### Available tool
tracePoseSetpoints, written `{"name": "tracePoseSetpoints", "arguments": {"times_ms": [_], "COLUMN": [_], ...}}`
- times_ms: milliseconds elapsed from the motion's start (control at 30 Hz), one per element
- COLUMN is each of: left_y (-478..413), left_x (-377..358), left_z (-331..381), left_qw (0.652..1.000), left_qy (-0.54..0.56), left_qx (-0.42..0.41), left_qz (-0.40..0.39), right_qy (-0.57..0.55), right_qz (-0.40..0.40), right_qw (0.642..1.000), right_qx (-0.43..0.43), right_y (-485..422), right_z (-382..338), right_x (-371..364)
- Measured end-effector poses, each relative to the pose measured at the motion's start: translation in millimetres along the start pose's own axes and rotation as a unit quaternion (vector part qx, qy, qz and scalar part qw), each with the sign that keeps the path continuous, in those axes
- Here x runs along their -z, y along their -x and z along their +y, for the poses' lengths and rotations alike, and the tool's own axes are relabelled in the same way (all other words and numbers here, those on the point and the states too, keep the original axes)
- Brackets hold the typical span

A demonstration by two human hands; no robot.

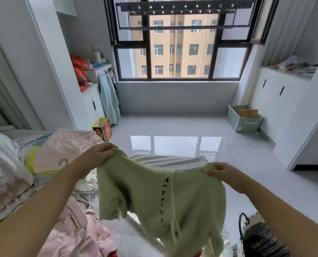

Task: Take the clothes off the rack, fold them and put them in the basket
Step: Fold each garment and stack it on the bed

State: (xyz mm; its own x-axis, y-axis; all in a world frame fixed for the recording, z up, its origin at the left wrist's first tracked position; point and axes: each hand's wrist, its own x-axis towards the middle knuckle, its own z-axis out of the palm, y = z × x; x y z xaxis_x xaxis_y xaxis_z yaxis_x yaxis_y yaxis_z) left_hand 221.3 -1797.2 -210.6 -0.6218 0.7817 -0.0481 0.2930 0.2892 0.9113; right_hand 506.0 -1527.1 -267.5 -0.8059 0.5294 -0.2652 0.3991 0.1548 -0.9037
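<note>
A pale green garment (pixel 145 193) with black lettering and a drawstring hangs spread in front of me. My left hand (pixel 98 154) grips its upper left corner and my right hand (pixel 221 173) pinches its upper right edge. A dark woven basket (pixel 262 238) with a loop handle stands at the lower right on the floor. The drying rack (pixel 182 11) hangs bare high in front of the window.
A bed at left carries pink clothes (pixel 76 229), a striped pink garment (pixel 67 147) and wire hangers (pixel 87 190). A yellow box (pixel 103 129) stands beside it. A pale green storage bin (pixel 244 118) sits at the right cabinets. Glossy floor lies ahead.
</note>
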Motion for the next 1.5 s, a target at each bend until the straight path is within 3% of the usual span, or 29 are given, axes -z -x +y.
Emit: {"name": "tracePoseSetpoints", "arguments": {"times_ms": [67, 167, 233, 300, 367, 433, 467, 533, 567, 633, 733, 800, 867, 933, 967, 1000, 1067, 1167, 1233, 1267, 1333, 1433, 1500], "left_y": [4.0, 7.8, 6.2, 3.0, -1.6, -8.1, -11.7, -19.9, -23.3, -27.6, -32.4, -37.0, -40.1, -42.5, -45.0, -47.6, -52.9, -58.6, -59.9, -61.8, -65.1, -70.7, -75.1], "left_x": [-1.0, -12.9, -12.2, -2.8, 6.0, 9.6, 9.6, 9.2, 8.5, 5.2, 2.9, 8.5, 23.4, 40.3, 46.8, 51.1, 52.3, 43.1, 35.9, 33.5, 34.5, 51.9, 54.4], "left_z": [-7.2, -28.7, -40.8, -45.9, -46.2, -41.2, -37.3, -29.2, -25.5, -17.8, -11.6, -14.8, -20.3, -28.2, -34.4, -40.9, -52.3, -62.9, -66.2, -70.1, -74.7, -73.3, -70.1], "left_qw": [0.994, 0.955, 0.962, 0.979, 0.982, 0.971, 0.962, 0.953, 0.955, 0.97, 0.98, 0.985, 0.971, 0.934, 0.931, 0.938, 0.961, 0.996, 0.982, 0.959, 0.951, 0.985, 0.984], "left_qy": [-0.094, -0.28, -0.268, -0.193, -0.126, -0.092, -0.065, 0.019, 0.046, 0.002, -0.093, -0.034, 0.139, 0.279, 0.287, 0.264, 0.199, 0.067, -0.16, -0.258, -0.297, -0.162, -0.111], "left_qx": [0.045, 0.068, 0.047, 0.032, 0.009, -0.013, -0.017, -0.011, -0.009, -0.019, -0.025, -0.001, 0.05, 0.086, 0.097, 0.099, 0.085, 0.052, 0.02, -0.005, -0.041, -0.044, -0.053], "left_qz": [-0.027, -0.067, -0.015, 0.063, 0.137, 0.222, 0.263, 0.303, 0.293, 0.242, 0.176, 0.171, 0.188, 0.204, 0.204, 0.2, 0.171, 0.02, -0.1, -0.114, -0.071, 0.049, 0.132], "right_qy": [0.02, 0.259, 0.358, 0.395, 0.313, 0.161, 0.126, 0.165, 0.226, 0.322, 0.307, 0.265, 0.204, 0.228, 0.248, 0.245, 0.144, 0.013, -0.031, -0.06, -0.092, -0.119, -0.143], "right_qz": [0.061, 0.155, 0.172, 0.171, 0.132, 0.023, -0.042, -0.114, -0.096, 0.017, 0.162, 0.21, 0.176, 0.044, -0.01, -0.027, 0.031, 0.12, 0.138, 0.148, 0.156, 0.096, 0.076], "right_qw": [0.996, 0.946, 0.912, 0.9, 0.939, 0.986, 0.991, 0.979, 0.969, 0.946, 0.938, 0.94, 0.958, 0.972, 0.968, 0.966, 0.986, 0.99, 0.985, 0.981, 0.977, 0.985, 0.986], "right_qx": [0.054, 0.122, 0.105, 0.071, 0.051, 0.025, 0.003, -0.023, -0.034, -0.045, -0.021, 0.05, 0.097, 0.02, -0.037, -0.071, -0.073, -0.066, -0.101, -0.111, -0.115, -0.073, -0.045], "right_y": [-2.2, -8.8, -9.8, -10.2, -6.8, 1.0, 4.3, 8.1, 5.8, -4.5, -13.3, -10.9, -4.3, 3.3, 6.9, 9.4, 14.4, 15.9, 14.7, 14.7, 17.3, 26.7, 25.9], "right_z": [-15.5, -29.7, -35.8, -39.2, -43.4, -49.3, -49.8, -46.1, -41.5, -34.2, -44.0, -63.9, -80.8, -79.2, -67.8, -55.0, -40.5, -33.5, -29.9, -29.6, -32.2, -47.3, -54.9], "right_x": [-6.1, -12.8, -11.6, -5.1, 6.1, 19.5, 24.1, 26.8, 24.4, 18.6, 6.1, -3.5, -8.1, -11.1, -12.4, -13.8, -19.0, -25.5, -28.0, -28.2, -22.6, -5.3, 6.7]}}
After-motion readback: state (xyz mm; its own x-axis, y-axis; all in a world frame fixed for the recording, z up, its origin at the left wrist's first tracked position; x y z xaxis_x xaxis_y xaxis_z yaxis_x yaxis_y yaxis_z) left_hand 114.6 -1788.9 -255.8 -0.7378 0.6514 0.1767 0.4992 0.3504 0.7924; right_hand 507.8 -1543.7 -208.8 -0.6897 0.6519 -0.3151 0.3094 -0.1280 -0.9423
